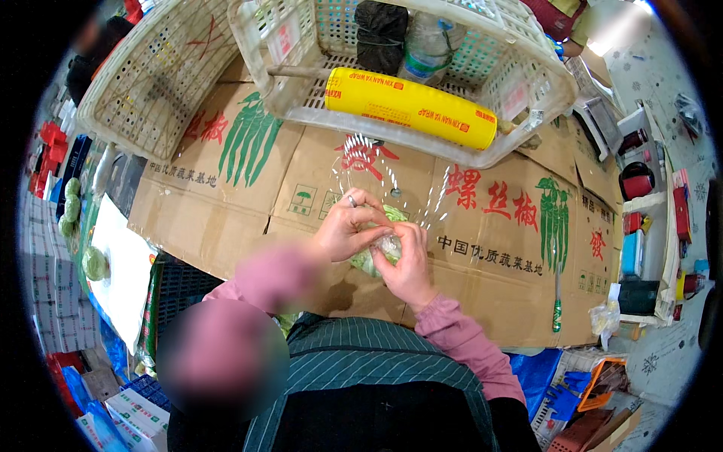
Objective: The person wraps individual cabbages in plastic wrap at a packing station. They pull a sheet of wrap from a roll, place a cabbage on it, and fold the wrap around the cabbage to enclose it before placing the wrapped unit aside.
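Note:
My left hand (pixel 354 224) and my right hand (pixel 408 263) meet at the middle of the cardboard, fingers pinching clear plastic film (pixel 390 244) over a pale green leafy vegetable (pixel 366 263), which looks like a cabbage. Shiny film stretches from my fingers toward a yellow roll of cling wrap (pixel 409 107). The roll sits on a rod across the front rim of a white plastic basket (pixel 339 125) lying beyond my hands. My fingers hide part of the vegetable.
Printed cardboard (pixel 361 294) covers the work surface. A green-handled knife (pixel 557 308) lies at right, with a crumpled plastic bag (pixel 604 316) beyond. Another white basket (pixel 164 73) stands at upper left. Wrapped round vegetables (pixel 95 263) are at far left. Part of another person (pixel 556 22) shows at upper right.

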